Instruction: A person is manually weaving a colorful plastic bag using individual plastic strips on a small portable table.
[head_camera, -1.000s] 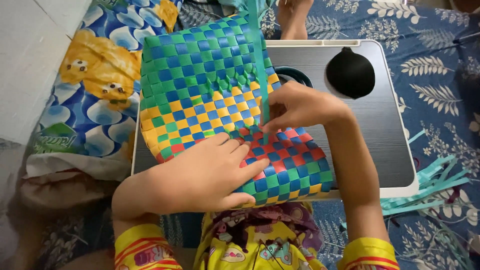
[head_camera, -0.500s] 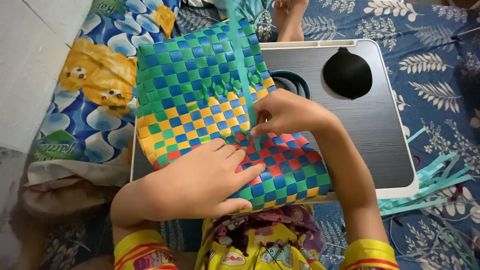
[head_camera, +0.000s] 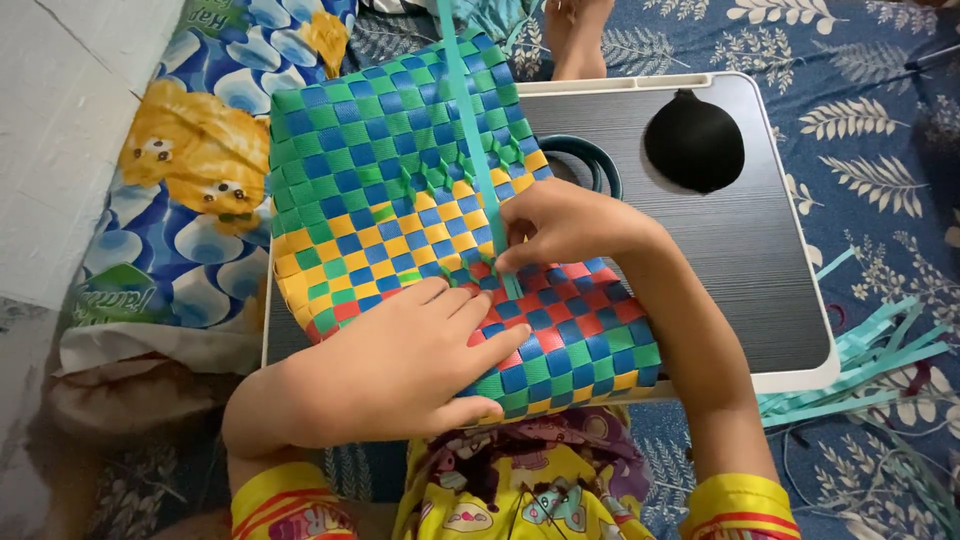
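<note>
A woven mat (head_camera: 390, 190) of green, blue, yellow and red plastic strips lies on a black lap table (head_camera: 760, 240). My left hand (head_camera: 400, 370) lies flat on the mat's near red and blue part, fingers spread. My right hand (head_camera: 560, 225) pinches a long teal strip (head_camera: 465, 120) at the middle of the mat. The strip runs up across the weave and out past the far edge.
A bundle of loose teal strips (head_camera: 880, 360) lies on the blue leaf-print bedding to the right. A round black cup recess (head_camera: 695, 140) sits at the table's far right. A cartoon-print cushion (head_camera: 190, 160) and a white wall are on the left. Someone's foot (head_camera: 575, 35) shows at the top.
The teal strip now stands out straight across the mat, pulled up by my right hand. My left hand stays pressed on the mat. The view has shifted slightly.
</note>
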